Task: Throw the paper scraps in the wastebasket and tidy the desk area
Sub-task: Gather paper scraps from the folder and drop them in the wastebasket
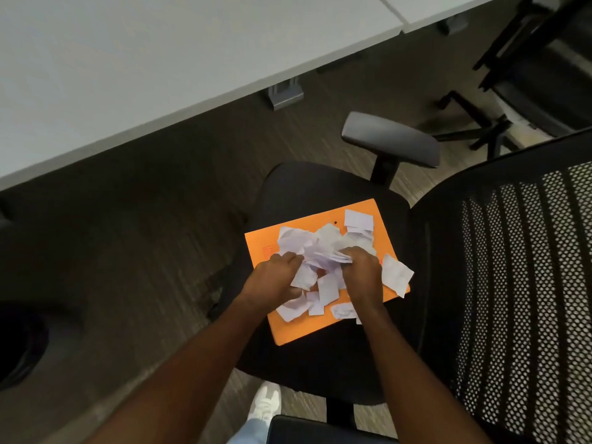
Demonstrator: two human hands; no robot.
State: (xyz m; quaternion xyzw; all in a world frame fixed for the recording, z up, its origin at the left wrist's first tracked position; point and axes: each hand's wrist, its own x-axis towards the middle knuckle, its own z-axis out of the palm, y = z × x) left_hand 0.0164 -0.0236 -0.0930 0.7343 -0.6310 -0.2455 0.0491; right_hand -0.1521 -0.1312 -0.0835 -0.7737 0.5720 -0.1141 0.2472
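- Left hand (275,277) and right hand (362,270): both clenched on torn white paper scraps (320,251).
- Scraps: crumpled heap between the hands, on flat orange folder (288,331), on black chair seat (304,190).

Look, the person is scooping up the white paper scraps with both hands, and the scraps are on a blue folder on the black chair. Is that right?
Nearly. The folder is orange, not blue, as the head view shows. The rest holds: the left hand and right hand are gathering the white paper scraps on that folder, which lies on the black chair.
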